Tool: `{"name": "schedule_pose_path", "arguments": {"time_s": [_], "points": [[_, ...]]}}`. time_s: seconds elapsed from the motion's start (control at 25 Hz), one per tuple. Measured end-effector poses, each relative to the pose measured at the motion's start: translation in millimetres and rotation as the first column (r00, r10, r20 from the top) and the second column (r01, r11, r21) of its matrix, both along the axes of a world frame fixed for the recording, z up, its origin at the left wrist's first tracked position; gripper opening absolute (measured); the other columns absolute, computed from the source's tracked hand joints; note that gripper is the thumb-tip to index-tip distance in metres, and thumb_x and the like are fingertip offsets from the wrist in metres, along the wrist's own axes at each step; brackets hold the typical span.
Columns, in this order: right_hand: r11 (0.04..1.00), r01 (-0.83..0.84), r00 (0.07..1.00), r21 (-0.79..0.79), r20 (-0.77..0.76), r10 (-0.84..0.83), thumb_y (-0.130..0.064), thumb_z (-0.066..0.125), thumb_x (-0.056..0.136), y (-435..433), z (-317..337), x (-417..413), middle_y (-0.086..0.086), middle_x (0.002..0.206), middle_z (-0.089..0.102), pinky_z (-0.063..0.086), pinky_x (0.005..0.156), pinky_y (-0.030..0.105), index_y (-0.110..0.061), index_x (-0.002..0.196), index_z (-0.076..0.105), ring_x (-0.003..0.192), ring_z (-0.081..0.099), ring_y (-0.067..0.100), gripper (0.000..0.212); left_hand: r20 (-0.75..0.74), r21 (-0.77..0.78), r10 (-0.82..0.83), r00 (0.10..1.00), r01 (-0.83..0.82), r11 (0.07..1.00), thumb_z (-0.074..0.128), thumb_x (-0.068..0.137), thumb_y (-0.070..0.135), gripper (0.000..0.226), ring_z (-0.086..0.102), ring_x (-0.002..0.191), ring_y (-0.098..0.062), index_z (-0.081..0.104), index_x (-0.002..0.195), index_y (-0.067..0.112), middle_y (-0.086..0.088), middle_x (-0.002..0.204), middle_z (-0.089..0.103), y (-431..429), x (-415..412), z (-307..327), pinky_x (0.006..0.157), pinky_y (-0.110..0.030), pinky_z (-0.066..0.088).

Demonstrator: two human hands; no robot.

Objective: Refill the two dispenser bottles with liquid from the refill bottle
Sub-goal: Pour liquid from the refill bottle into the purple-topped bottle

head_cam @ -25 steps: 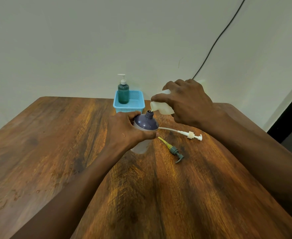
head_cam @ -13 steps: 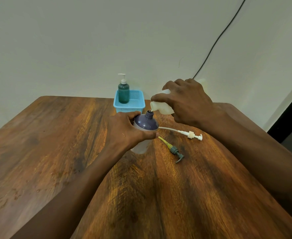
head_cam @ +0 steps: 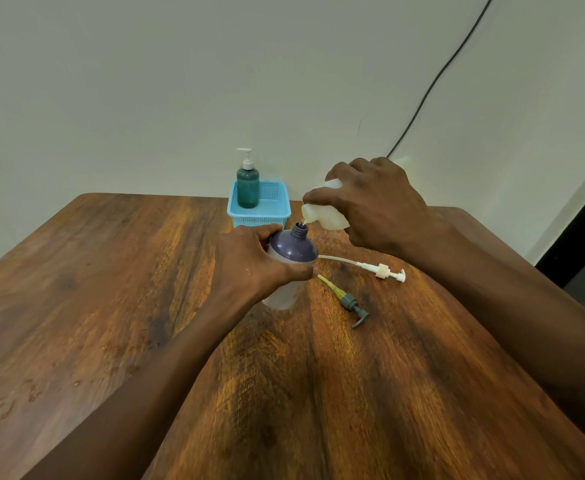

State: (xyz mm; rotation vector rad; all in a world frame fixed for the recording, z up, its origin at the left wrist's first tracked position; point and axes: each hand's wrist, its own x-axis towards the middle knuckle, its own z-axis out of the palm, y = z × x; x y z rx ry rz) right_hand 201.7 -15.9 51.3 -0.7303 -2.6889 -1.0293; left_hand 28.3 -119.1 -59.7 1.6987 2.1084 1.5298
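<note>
My left hand (head_cam: pixel 253 261) wraps its fingers (head_cam: pixel 267 231) round the upright purple-shouldered clear plastic dispenser bottle (head_cam: pixel 293 249) on the wooden tabletop (head_cam: pixel 111 289), steadying it. My right hand (head_cam: pixel 377 206) clasps the tilted translucent white refill bottle (head_cam: pixel 324 218), its spout just above the open neck so the pour lands inside.

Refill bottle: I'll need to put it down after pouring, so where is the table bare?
The table is bare left of the left hand, from the blue basket to the near edge, and in the near middle, on this side of the grey pump. It is crowded right of the purple bottle, where the white pump and grey pump lie.
</note>
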Motion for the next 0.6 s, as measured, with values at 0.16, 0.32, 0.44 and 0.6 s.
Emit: {"name": "schedule_pose_path", "arguments": {"time_s": [0.16, 0.32, 0.44, 0.6], "points": [[1.000, 0.005, 1.000, 0.003, 0.004, -0.005, -0.032, 0.083, 0.080, -0.1, 0.4, -0.9, 0.015, 0.135, 0.060, 0.049, 0.096, 0.051, -0.041, 0.145, 0.049, 0.116, 0.061, 0.037, 0.074, 0.009, -0.016, -0.011, 1.000, 0.011, 1.000, 0.085, 0.051, 0.071, 0.074, 0.068, 0.093, -0.002, 0.075, 0.112, 0.031, 0.014, 0.103, 0.074, 0.8, -0.9, 0.4, 0.080, -0.030, 0.062], [1.000, 0.002, 1.000, -0.002, 0.005, -0.002, -0.032, 0.083, 0.078, 0.1, 1.2, -0.9, 0.015, 0.134, 0.060, 0.049, 0.096, 0.051, -0.041, 0.144, 0.050, 0.115, 0.061, 0.037, 0.074, 0.008, -0.015, 0.003, 1.000, -0.003, 1.000, 0.090, 0.052, 0.066, 0.071, 0.068, 0.092, 0.000, 0.075, 0.113, 0.031, 0.015, 0.102, 0.074, 0.6, 0.5, 1.1, 0.079, -0.027, 0.061], [1.000, 0.005, 1.000, -0.008, 0.006, -0.005, -0.032, 0.084, 0.077, 0.2, 1.7, 0.9, 0.015, 0.133, 0.061, 0.050, 0.095, 0.051, -0.041, 0.143, 0.051, 0.114, 0.061, 0.037, 0.075, 0.005, -0.017, 0.006, 1.000, -0.006, 1.000, 0.091, 0.051, 0.066, 0.071, 0.069, 0.091, -0.001, 0.076, 0.111, 0.031, 0.015, 0.100, 0.075, 0.1, 1.5, 1.9, 0.078, -0.029, 0.061], [1.000, 0.006, 1.000, -0.002, 0.007, -0.006, -0.033, 0.085, 0.077, 1.3, 1.7, 1.2, 0.015, 0.133, 0.061, 0.050, 0.096, 0.051, -0.041, 0.144, 0.050, 0.115, 0.061, 0.037, 0.076, 0.024, -0.015, -0.005, 1.000, 0.005, 1.000, 0.090, 0.050, 0.067, 0.071, 0.070, 0.091, -0.002, 0.076, 0.110, 0.031, 0.015, 0.099, 0.076, 1.3, 1.0, 0.8, 0.079, -0.033, 0.062]]}}
